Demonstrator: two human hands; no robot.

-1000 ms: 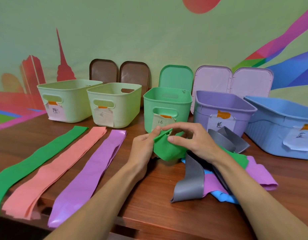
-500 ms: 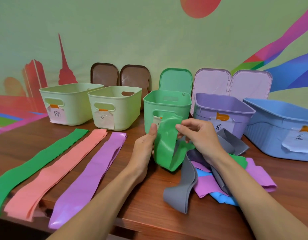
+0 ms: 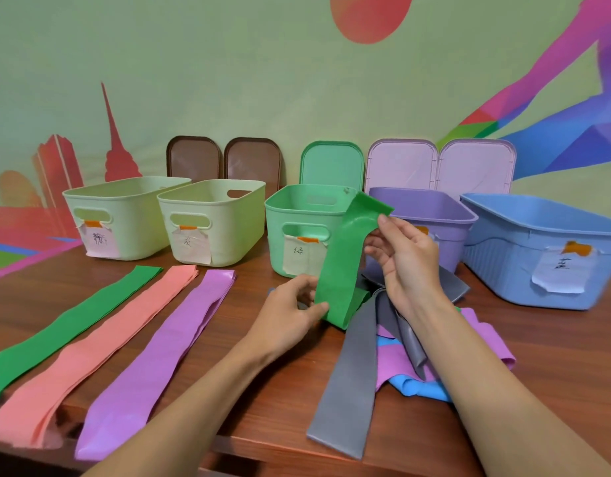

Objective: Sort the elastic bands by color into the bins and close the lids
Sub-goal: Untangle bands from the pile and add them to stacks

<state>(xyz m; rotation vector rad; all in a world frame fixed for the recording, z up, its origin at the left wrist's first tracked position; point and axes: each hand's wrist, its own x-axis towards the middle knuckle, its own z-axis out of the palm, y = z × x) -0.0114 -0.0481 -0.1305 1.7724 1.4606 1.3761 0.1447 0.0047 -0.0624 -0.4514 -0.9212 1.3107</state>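
Brown wooden table (image 3: 262, 401), mural wall behind. Right hand (image 3: 405, 259) pinches top of green elastic band (image 3: 341, 270), left hand (image 3: 290, 315) pinches bottom, frame centre. Best gather slack, drop into open green plastic bin (image 3: 307, 208) behind, avoid snagging grey band (image 3: 348, 380).

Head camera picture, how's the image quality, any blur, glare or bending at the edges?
Head view: lighting soft and even, shadows weak; mild sheen on the flat purple band; the blue bin at the right edge looks smeared, while the held green band at centre is fairly sharp; wide-angle bending shows toward the corners.
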